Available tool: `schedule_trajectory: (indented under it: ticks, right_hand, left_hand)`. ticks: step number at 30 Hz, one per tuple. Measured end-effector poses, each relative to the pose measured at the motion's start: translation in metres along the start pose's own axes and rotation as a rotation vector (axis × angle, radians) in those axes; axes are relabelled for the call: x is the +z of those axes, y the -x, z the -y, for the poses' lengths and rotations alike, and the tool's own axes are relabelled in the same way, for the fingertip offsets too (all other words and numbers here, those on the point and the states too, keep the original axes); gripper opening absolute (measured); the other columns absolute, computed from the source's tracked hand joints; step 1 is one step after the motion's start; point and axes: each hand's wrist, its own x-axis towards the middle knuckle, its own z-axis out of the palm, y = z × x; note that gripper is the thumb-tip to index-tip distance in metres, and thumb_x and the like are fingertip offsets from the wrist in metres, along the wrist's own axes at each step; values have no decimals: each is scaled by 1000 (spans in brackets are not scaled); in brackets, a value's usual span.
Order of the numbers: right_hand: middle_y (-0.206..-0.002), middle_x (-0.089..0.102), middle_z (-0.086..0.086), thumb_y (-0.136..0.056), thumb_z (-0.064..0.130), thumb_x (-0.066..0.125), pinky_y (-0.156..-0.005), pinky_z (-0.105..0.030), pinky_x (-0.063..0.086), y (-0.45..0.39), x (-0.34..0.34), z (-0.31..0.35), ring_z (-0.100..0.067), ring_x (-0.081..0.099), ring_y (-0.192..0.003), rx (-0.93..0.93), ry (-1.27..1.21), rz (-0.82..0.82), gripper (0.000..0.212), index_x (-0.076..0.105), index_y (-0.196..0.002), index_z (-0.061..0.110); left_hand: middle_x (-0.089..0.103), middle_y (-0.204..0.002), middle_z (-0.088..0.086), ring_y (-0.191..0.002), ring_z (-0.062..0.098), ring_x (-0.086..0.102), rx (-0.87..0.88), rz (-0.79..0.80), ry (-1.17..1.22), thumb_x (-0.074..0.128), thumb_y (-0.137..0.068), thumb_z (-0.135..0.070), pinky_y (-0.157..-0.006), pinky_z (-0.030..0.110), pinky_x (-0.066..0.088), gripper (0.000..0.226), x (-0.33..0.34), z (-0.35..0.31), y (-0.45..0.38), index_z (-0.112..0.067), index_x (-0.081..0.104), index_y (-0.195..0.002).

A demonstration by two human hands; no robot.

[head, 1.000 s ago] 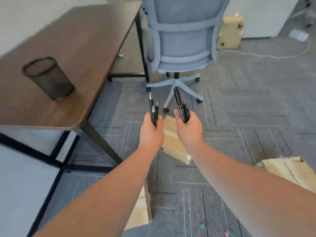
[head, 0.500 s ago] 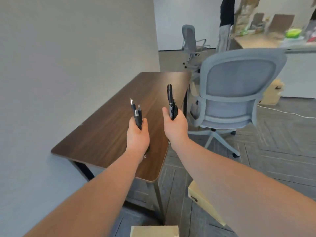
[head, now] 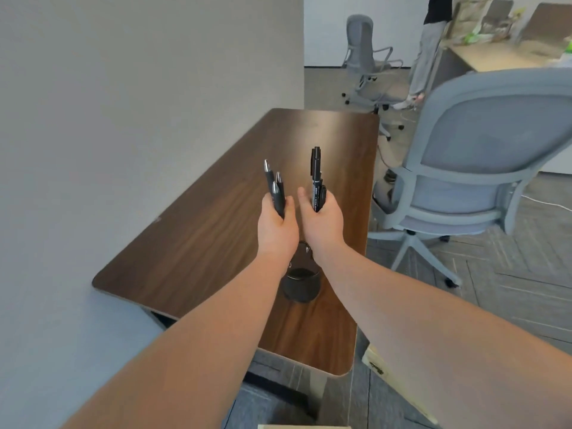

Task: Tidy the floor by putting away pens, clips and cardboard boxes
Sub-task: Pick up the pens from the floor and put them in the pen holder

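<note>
My left hand (head: 277, 226) is closed around three black pens with silver tips (head: 274, 187), held upright. Close beside it, my right hand (head: 322, 221) grips two black markers (head: 316, 181), also pointing up. Both hands hover above the dark wooden desk (head: 216, 224). A black mesh pen cup (head: 301, 283) stands on the desk just below my wrists, its rim partly hidden by them. A cardboard box (head: 373, 362) lies on the floor right of the desk, mostly behind my right arm. Another box edge (head: 303, 426) shows at the bottom.
A grey-blue office chair (head: 473, 187) stands right of the desk. A white wall (head: 123, 88) runs along the desk's left side. Farther back are a second chair (head: 366, 60), a standing person (head: 428, 48) and a light desk (head: 507, 54). Grey carpet covers the floor.
My view rose from the floor and boxes to the desk top. Both hands, still holding the pens, moved over the desk and now sit above the mesh cup.
</note>
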Motion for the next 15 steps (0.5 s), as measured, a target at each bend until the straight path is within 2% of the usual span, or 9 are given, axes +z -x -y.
schedule_trajectory:
  ticks: [5, 9, 13, 15]
  right_hand:
    - [-80, 59, 7, -92, 37, 57, -76, -25, 51, -8, 9, -29, -7, 59, -77, 34, 52, -9, 12, 54, -90, 26]
    - [-81, 59, 7, -92, 34, 58, -76, -24, 51, -7, 8, -46, -8, 59, -77, 40, 86, -30, 10, 54, -91, 24]
    - [-80, 59, 11, -91, 33, 59, -78, -26, 53, -5, 7, -56, -8, 60, -78, 39, 121, -33, 9, 54, -92, 26]
    - [-79, 58, 13, -91, 34, 60, -74, -22, 51, -6, 8, -60, -7, 59, -76, 41, 135, -34, 9, 54, -92, 27]
  left_hand:
    - [55, -86, -13, -76, 1, 56, -61, 26, -5, 44, -98, -28, -60, 15, 40, 9, 5, 26, -10, -29, 43, -108]
    - [55, -83, -11, -74, 2, 56, -92, 20, -52, 46, -97, -29, -60, 16, 40, 3, 11, 41, -12, -28, 44, -100]
    - [57, -84, -10, -74, 4, 57, -103, 11, -103, 48, -96, -31, -60, 17, 42, 6, 12, 51, -12, -26, 47, -99]
    - [58, -85, -7, -75, 7, 58, -106, 3, -124, 49, -96, -31, -60, 19, 43, 8, 11, 56, -14, -23, 48, -98]
